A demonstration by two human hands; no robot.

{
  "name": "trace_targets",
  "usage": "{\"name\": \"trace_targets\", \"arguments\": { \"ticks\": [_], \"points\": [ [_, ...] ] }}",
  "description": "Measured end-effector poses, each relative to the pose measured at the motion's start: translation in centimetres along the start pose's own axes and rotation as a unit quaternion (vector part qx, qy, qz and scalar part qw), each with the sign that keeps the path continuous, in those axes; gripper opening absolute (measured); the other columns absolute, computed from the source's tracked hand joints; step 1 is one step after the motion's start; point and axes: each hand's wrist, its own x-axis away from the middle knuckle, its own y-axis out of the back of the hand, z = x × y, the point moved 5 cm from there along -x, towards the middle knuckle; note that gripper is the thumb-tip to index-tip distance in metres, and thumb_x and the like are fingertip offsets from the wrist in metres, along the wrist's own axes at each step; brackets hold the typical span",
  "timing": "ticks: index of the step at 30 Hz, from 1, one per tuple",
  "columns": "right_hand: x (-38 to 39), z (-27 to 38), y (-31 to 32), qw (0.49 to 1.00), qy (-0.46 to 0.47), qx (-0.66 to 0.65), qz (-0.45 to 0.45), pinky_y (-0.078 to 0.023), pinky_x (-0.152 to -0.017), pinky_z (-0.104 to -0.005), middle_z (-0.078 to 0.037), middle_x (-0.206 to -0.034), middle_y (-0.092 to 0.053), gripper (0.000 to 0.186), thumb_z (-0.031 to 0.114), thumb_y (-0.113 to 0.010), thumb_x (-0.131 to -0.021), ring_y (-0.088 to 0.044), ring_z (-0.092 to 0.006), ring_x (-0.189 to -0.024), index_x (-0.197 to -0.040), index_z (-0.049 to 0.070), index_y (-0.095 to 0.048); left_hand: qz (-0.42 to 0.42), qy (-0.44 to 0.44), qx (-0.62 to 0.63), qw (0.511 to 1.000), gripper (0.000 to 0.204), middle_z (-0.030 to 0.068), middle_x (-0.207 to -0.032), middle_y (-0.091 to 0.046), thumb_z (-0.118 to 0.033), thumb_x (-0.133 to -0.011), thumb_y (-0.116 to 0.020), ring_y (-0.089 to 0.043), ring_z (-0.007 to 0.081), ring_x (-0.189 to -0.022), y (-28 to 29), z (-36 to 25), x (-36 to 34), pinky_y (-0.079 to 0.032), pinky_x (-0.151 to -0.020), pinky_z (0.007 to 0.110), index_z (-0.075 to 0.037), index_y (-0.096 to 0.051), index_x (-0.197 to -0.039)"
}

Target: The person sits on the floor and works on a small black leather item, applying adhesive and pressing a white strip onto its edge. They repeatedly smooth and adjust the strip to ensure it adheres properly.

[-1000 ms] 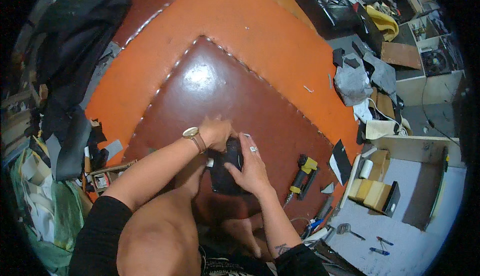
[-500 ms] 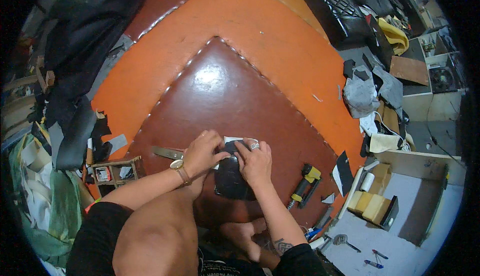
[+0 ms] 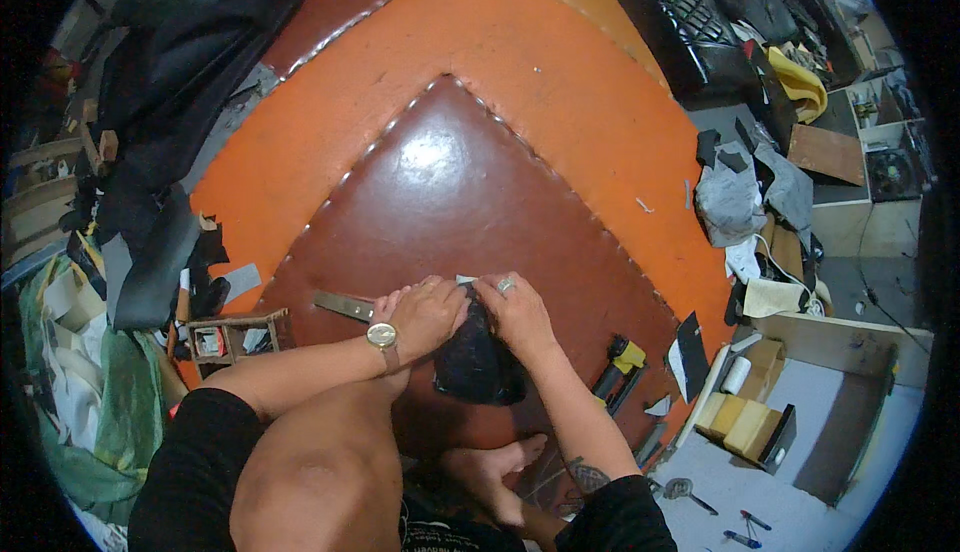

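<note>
Steadying black piece [image 3: 478, 369]: keep edges aligned
Left hand [image 3: 432, 314]: curled at far end, grip unclear
Right hand [image 3: 521, 316]: likewise

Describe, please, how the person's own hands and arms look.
Black sleeves end near the elbows. The left hand has a round, gold-rimmed watch with a brown strap at its wrist; the right hand wears a silvery ring, its forearm a dark tattoo.

Workpc [image 3: 478, 367]: blk | mat [image 3: 440, 192]: brn/org/tan panels | cushion [image 3: 690, 27]: blk, diamond-quilt patt. | sack [image 3: 125, 442]: grn
</note>
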Motion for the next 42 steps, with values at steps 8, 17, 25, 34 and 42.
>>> {"name": "trace_targets", "arguments": {
  "ticks": [8,17,25,34,42],
  "points": [
    [-4.7,-1.4,-0.3,0.970,-0.155,0.042,0.181,-0.058,-0.091,-0.0508,-0.020,-0.105,-0.075,0.021,0.026,-0.072,-0.096,-0.073,-0.0397,-0.103,-0.107,0.011,-0.083,0.025,0.160,0.150,0.975,0.018,0.0235,-0.097,-0.076,-0.019,-0.099,-0.072,-0.073,0.0462,-0.091,0.5,1.2,-1.8,-0.057,-0.077,0.051,-0.001,-0.074,-0.104],
    [-6.4,-4.0,-2.1,0.919,-0.290,-0.024,0.265,-0.059,-0.093,-0.0489,-0.019,-0.111,-0.079,0.029,0.036,-0.075,-0.089,-0.075,-0.0396,-0.106,-0.105,0.016,-0.085,0.237,0.247,0.304,0.889,0.017,0.0073,-0.088,-0.076,-0.020,-0.100,-0.076,-0.069,0.0167,-0.081,-3.6,7.8,-4.3,-0.055,-0.075,0.036,-0.004,-0.077,-0.105],
    [-5.4,-4.4,-3.7,0.891,-0.407,-0.063,0.192,-0.058,-0.097,-0.0485,-0.020,-0.110,-0.079,0.029,0.033,-0.072,-0.088,-0.075,-0.0379,-0.109,-0.106,0.015,-0.086,0.316,0.329,0.474,0.753,0.016,0.0023,-0.092,-0.073,-0.016,-0.106,-0.070,-0.067,0.0131,-0.082,-5.7,9.3,-4.8,-0.057,-0.076,0.031,-0.001,-0.075,-0.109],
    [-6.4,-1.8,-3.1,0.872,-0.456,0.028,0.173,-0.060,-0.097,-0.0477,-0.023,-0.119,-0.078,0.030,0.022,-0.076,-0.083,-0.075,-0.0405,-0.113,-0.108,0.005,-0.083,0.145,0.330,0.370,0.856,0.016,0.0075,-0.097,-0.077,-0.009,-0.108,-0.063,-0.071,0.0168,-0.087,-3.3,9.6,-4.5,-0.059,-0.081,0.034,0.003,-0.074,-0.112],
    [-6.5,-2.1,-3.2,0.867,-0.472,0.014,0.161,-0.060,-0.095,-0.0483,-0.024,-0.118,-0.077,0.029,0.021,-0.077,-0.087,-0.075,-0.0407,-0.111,-0.107,0.000,-0.081,0.203,0.171,0.229,0.937,0.036,0.0201,-0.121,-0.077,-0.014,-0.100,-0.065,-0.074,0.0330,-0.113,-0.7,4.2,-1.1,-0.056,-0.102,0.042,-0.004,-0.072,-0.135]
  ]
}}
